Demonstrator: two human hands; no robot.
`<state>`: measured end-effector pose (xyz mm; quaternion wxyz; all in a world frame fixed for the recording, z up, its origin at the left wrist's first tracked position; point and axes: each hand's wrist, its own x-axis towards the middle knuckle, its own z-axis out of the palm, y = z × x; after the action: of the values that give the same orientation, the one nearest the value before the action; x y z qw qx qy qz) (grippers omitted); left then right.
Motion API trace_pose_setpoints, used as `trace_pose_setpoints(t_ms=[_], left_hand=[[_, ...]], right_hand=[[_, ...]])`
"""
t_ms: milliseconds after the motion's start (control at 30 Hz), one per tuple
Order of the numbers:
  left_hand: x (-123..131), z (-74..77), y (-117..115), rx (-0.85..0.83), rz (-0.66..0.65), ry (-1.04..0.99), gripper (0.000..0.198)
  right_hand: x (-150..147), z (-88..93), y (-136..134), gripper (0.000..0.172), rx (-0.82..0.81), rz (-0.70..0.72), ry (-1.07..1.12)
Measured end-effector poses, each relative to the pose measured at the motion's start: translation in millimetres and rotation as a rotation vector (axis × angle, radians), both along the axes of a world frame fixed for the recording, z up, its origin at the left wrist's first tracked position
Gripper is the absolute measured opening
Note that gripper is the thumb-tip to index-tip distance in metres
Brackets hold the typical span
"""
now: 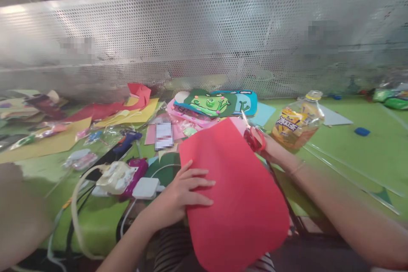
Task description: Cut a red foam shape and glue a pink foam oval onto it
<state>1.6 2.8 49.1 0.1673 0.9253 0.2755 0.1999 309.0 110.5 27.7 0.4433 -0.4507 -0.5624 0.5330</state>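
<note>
Apparently the paper shaping is standing partway along: the red sheet is showing rounded curves at its near corners, while its far corners are looking more angular. It is tilting over the person's striped clothing, at the near edge of the green-covered table. From where I'm standing, the left hand is holding the sheet's left edge, fingers spreading across the upper face, the thumb hiding from view. The right hand is gripping red-handled scissors beside the far right edge; their blades are pointing toward the far side, and I cannot tell whether they are touching the paper. Beyond, a green-and-blue craft piece is lying near the middle, a bottle of amber drink is sitting to the right, and a red paper strip is curling at far left. How much trimming is remaining, I cannot say.
</note>
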Motion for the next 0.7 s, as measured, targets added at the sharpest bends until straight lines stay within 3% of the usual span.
trace_pose_setpoints(t_ms=[100,233,333,500,567,700], left_hand=[[-5.9,-9.7,1.4,-0.007,0.09,0.038,0.051],[-7.6,-21.8,0.8,0.004,0.35,0.001,0.048],[-5.1,-29.8,2.5,-0.169,0.569,-0.281,0.05],[0.5,-35.4,4.5,-0.709,0.758,-0.949,0.058],[3.2,-34.3,3.5,-0.849,0.792,-1.072,0.059],[8.5,-30.4,0.9,-0.89,0.826,-1.177,0.075]], right_hand=[[-0.4,-5.3,4.5,0.029,-0.039,0.011,-0.065],[-4.5,-11.5,4.6,0.039,-0.002,0.002,-0.185],[-8.1,-10.7,2.5,0.037,0.086,-0.044,-0.24],[-12.4,-4.1,1.3,0.038,0.176,-0.089,-0.185],[-12.9,-2.5,1.6,0.039,0.185,-0.101,-0.146],[-12.0,-0.4,0.4,0.036,0.195,-0.103,-0.085]])
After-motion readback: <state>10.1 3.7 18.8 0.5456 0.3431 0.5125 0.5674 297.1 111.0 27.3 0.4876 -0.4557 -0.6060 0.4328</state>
